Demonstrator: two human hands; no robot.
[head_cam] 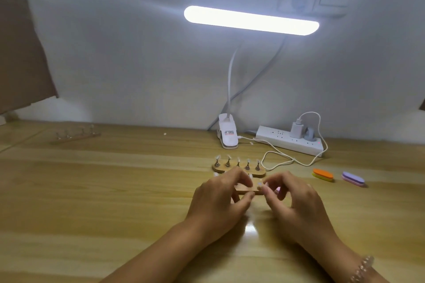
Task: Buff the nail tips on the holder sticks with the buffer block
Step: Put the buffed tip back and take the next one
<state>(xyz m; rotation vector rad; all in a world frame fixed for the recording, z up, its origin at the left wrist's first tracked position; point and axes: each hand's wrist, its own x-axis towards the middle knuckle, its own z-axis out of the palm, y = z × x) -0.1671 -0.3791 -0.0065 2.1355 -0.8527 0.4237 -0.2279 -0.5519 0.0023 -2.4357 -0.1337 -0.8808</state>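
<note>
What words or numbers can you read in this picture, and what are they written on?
Label on the white lamp clip: dark and red print, too blurred to read.
White power strip: small marks by the sockets, too small to read.
Orange buffer block and purple buffer block: no writing shows.
Nothing in the picture can actually be read.

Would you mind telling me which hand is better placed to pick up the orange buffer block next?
Right, probably. The orange buffer block lies nearer the right hand, and the left hand already grips the wooden holder.
</note>
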